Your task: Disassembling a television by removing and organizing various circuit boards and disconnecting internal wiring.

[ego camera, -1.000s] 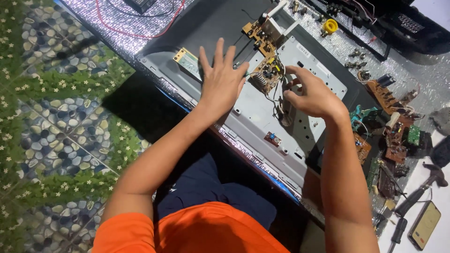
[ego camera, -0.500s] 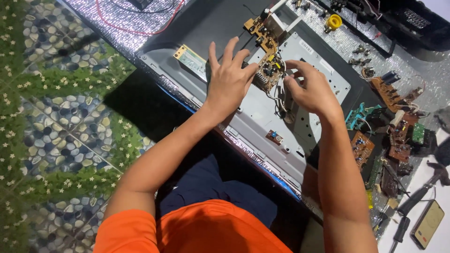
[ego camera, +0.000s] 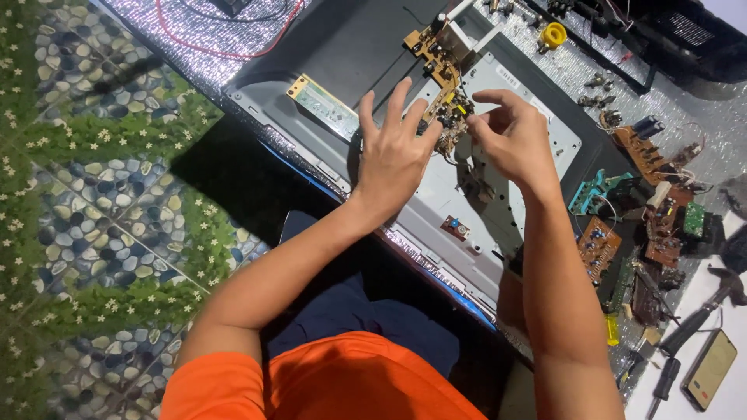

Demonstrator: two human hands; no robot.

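Note:
An opened flat-screen panel (ego camera: 342, 47) lies back-up on a table, its grey metal plate (ego camera: 436, 194) exposed. A tan circuit board (ego camera: 437, 66) with many parts sits near the plate's top. My left hand (ego camera: 393, 152) rests flat on the plate with fingers spread, fingertips touching the board's lower end. My right hand (ego camera: 510, 136) hovers just to the right of it, thumb and fingers pinched close at the board's lower edge; whether something small is between them is hidden. A small green board (ego camera: 323, 105) lies at the panel's left edge.
Loose circuit boards (ego camera: 599, 245) and parts are piled to the right. A hammer (ego camera: 704, 307), a screwdriver (ego camera: 661, 381) and a phone (ego camera: 710, 369) lie at the lower right. A yellow tape roll (ego camera: 553, 33) and a red wire (ego camera: 226, 43) sit at the top. Pebble-pattern floor (ego camera: 85, 218) lies left.
Both hands have drawn closer together at the tan board's lower end. My right hand's fingers have curled into a pinch. The view has shifted slightly.

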